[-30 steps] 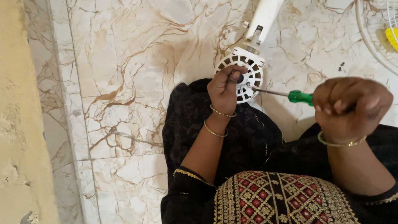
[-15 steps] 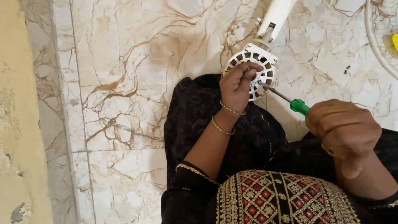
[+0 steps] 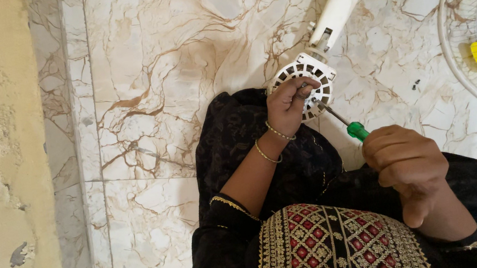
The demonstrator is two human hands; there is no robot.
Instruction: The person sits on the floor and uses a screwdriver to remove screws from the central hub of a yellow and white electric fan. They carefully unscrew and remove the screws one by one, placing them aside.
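I see my left hand (image 3: 288, 105) pinching the round white slotted fan housing (image 3: 308, 80) lying on the marble floor (image 3: 170, 69), while my right hand (image 3: 406, 159) is fisted tight around the green-handled screwdriver (image 3: 352, 127), tip at that housing.

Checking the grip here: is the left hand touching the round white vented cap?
Touching. The head view shows the left hand lying on the white vented cap, its fingertips pressed onto the cap's face, no gap.
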